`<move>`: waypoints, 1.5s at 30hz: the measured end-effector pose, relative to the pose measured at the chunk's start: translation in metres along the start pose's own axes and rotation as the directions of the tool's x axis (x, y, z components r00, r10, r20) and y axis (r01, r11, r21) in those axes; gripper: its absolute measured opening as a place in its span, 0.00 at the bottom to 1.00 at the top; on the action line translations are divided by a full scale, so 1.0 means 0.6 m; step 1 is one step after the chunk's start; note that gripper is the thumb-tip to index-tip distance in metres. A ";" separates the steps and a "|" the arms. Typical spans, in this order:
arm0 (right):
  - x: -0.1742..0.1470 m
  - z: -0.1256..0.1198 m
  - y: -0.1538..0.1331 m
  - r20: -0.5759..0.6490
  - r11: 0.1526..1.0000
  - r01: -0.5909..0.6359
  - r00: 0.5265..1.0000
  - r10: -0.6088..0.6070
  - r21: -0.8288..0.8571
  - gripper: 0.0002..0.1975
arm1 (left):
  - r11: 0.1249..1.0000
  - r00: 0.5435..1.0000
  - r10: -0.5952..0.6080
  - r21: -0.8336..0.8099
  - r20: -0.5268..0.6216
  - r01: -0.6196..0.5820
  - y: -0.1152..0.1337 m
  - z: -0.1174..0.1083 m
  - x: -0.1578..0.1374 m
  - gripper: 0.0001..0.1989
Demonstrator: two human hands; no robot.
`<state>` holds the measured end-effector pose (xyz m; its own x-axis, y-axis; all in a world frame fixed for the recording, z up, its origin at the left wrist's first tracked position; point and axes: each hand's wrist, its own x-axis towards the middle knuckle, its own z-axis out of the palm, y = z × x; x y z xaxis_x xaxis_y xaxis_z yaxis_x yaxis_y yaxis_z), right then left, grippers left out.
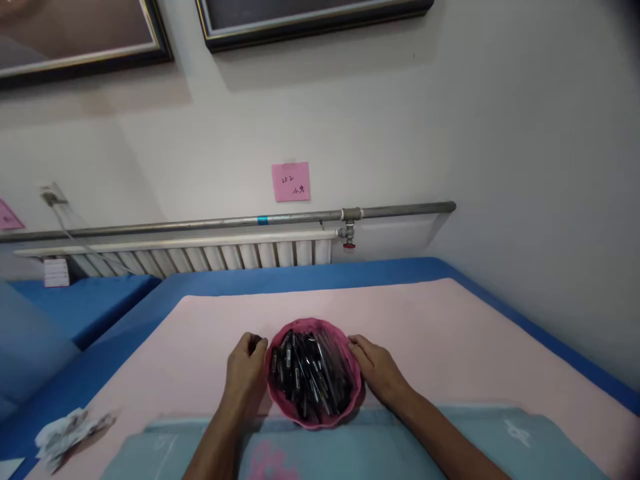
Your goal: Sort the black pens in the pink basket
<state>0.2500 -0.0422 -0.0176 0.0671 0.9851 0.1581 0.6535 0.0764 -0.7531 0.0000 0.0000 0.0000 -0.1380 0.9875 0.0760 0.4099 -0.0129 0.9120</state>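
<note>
A round pink basket (286, 408) with a scalloped rim stands in front of me, where the pink sheet meets a blue-green cloth. It is filled with a heap of dark pens (311, 377), several with clear or shiny barrels. My left hand (246, 367) is closed at the basket's left rim, fingers curled; a small dark spot shows between thumb and forefinger, and I cannot make out what it is. On the right side, my right hand (376, 368) grips the rim with its fingertips, the thumb partly hidden.
The pink sheet (400, 320) covers a blue padded bed (300, 277). The blue-green cloth (450, 433) lies along the near edge. A crumpled white tissue (70, 433) is at the left. Behind are a radiator (250, 257), a pipe with a valve (349, 233) and a pink note (291, 181).
</note>
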 end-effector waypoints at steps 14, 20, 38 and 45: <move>0.003 0.000 0.002 0.012 0.999 -0.021 1.000 0.021 -0.050 0.17 | 0.823 0.825 0.203 0.365 0.528 -0.436 0.006 -0.056 -0.002 0.09; 0.001 0.000 -0.001 0.001 0.998 -0.025 1.000 0.025 -0.055 0.17 | 0.854 0.799 0.181 0.310 0.574 -0.417 0.016 -0.054 -0.007 0.10; 0.001 -0.001 0.000 0.012 0.998 -0.030 0.999 0.030 -0.055 0.17 | 0.888 0.985 -0.021 -0.449 0.173 0.098 0.011 -0.033 0.007 0.13; 0.002 -0.001 0.000 0.020 0.998 -0.034 0.999 0.035 -0.059 0.17 | 0.917 0.995 0.006 -0.398 0.095 0.032 0.008 -0.025 0.009 0.17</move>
<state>0.2507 -0.0410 -0.0171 0.0749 0.9900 0.1193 0.6946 0.0340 -0.7186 -0.0121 0.0030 0.0109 -0.0493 0.9979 0.0431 0.0120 -0.0426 0.9990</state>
